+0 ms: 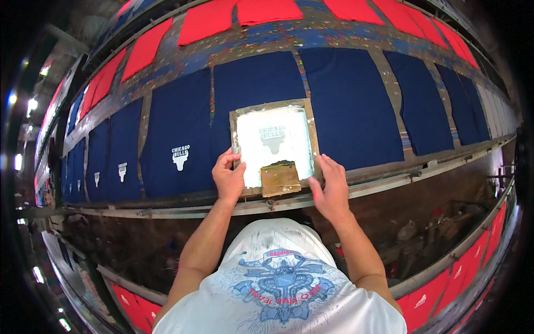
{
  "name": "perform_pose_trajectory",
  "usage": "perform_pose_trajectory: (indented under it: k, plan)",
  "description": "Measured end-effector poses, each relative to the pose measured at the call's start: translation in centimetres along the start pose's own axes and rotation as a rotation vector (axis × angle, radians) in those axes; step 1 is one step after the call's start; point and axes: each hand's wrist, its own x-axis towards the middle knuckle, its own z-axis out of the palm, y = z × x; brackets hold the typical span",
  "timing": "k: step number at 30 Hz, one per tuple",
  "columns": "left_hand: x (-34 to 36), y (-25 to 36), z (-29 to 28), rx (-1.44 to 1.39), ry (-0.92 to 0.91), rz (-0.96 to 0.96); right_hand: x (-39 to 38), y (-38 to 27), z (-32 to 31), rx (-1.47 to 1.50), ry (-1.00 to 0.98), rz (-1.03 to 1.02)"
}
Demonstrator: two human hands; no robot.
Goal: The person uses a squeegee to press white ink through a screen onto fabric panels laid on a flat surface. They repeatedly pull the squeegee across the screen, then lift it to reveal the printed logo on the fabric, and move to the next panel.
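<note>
A wooden printing screen (247, 133) lies over a navy fabric panel on the long table, its white-coated face showing a faint lettered emblem and a stained wooden piece (280, 181) at its near edge. My left hand (228, 172) grips the screen's left side with fingers curled and thumb pressed in. My right hand (331, 186) is at the right side, fingertips by the frame's edge, fingers extended and thumb apart. Navy panels with white printed emblems (181, 158) lie to the left; plain navy panels (350, 106) lie to the right.
Red fabric pieces (206, 22) line the table's far side, beyond a paint-spattered strip. A metal rail (378, 172) runs along the near edge. Another rack of red panels (467, 261) stands behind me at both sides, with dark cluttered floor (423, 222) between.
</note>
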Motion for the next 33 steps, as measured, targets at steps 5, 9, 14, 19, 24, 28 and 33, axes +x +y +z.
perform_pose_trajectory:
  k: [5,9,14,19,24,28,33]
  plan:
    - [-0.3,4.5,0.3,0.309,-0.021,0.139,1.2,-5.3,0.0,-0.291,-0.254,-0.459]
    - [0.1,7.1,-1.3,0.798,-0.137,0.431,4.0,-7.1,0.5,-0.372,-0.206,-0.494]
    - [1.3,8.2,-1.5,0.933,-0.201,0.605,7.4,-8.1,1.7,-0.318,-0.345,-0.449]
    - [1.7,7.9,-1.7,0.932,-0.252,0.6,6.7,-9.0,0.5,-0.254,-0.399,-0.244]
    - [1.9,7.3,-1.6,0.893,-0.212,0.643,3.2,-8.6,2.1,-0.324,-0.319,-0.368]
    - [1.9,7.3,-1.5,0.892,-0.207,0.645,2.8,-7.2,3.2,-0.362,-0.251,-0.397]
    - [1.7,7.7,-1.3,0.927,-0.2,0.621,7.1,-4.7,4.4,-0.336,-0.184,-0.486]
